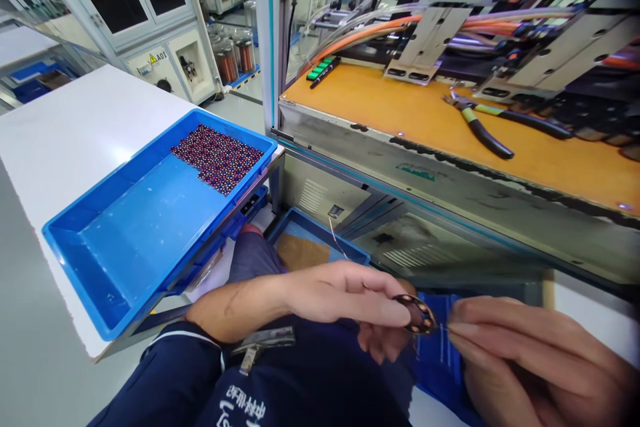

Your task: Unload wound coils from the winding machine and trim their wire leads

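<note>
My left hand (345, 303) pinches a small round copper-wound part (420, 313) between thumb and fingers, in front of my body. The part has a dark rim with copper-coloured spots around it, and it is tilted. Just to its right is my right hand (535, 353), its thumb and fingertips pressed together. Whatever lies between those fingertips is too small or hidden to make out. A little space shows between the right fingertips and the part.
A blue tray (145, 213) on the white table (95, 103) holds many small dark, speckled parts (220, 157) at its far end. Cutting pliers (480, 123) and a black pen (325, 73) lie on the orange machine bed (370, 100). Below stands another blue bin (350, 250).
</note>
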Demonstrator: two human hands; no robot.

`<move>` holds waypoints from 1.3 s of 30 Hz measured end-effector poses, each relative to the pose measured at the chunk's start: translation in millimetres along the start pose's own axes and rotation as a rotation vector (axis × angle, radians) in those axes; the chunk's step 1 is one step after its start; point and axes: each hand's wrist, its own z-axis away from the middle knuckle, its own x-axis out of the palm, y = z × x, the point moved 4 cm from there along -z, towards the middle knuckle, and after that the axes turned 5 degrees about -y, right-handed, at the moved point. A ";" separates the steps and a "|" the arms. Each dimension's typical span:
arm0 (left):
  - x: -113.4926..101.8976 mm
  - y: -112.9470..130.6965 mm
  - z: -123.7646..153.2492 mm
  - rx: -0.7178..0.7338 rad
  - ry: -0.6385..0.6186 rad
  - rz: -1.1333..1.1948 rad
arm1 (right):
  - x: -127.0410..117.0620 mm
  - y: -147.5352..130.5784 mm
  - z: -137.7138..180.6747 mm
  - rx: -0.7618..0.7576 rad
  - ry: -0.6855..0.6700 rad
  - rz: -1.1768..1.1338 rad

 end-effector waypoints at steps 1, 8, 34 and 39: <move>0.3 3.0 1.2 0.031 0.020 -0.016 | 0.5 -0.7 -0.5 0.004 -0.001 0.002; -1.4 4.8 4.3 0.268 0.178 -0.045 | 2.3 -3.4 -8.7 0.034 0.025 0.066; -5.5 32.4 13.6 0.757 0.385 -0.470 | 55.3 11.1 -1.7 0.909 -0.069 -1.263; -10.9 30.8 9.7 0.689 0.413 -0.409 | 60.9 9.0 -9.6 0.746 0.041 -1.370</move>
